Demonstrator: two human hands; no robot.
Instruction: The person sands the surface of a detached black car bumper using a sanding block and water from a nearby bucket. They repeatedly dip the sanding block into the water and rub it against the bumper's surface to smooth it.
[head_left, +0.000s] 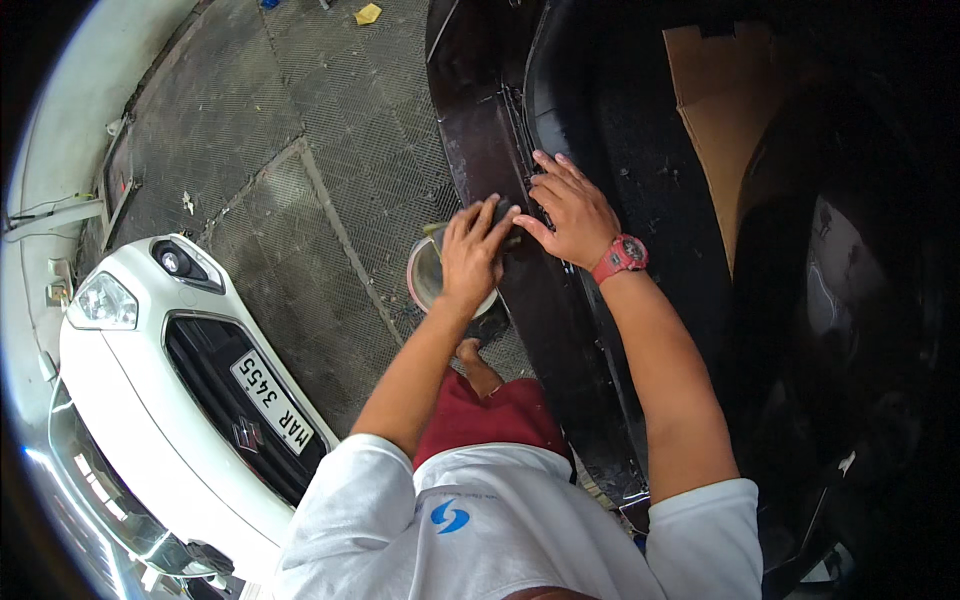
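Note:
My left hand (472,252) has its fingers curved over a small dark pad (506,212), partly hidden, on the edge of a long dark, glossy panel (470,140). My right hand (572,215), a red watch at its wrist, lies just right of it with fingers spread on the panel's ridged seam, thumb pointing toward the left hand. Below my left hand, a round pale container (425,272) stands on the floor, partly covered by that hand. Black bodywork continues to the right of the seam.
A white car (120,380) stands at the left, its front toward me. Brown cardboard (715,100) lies in the black recess at upper right. The floor (280,230) is dark ribbed tiles, with a yellow scrap (367,14) near the top. A white wall curves along the far left.

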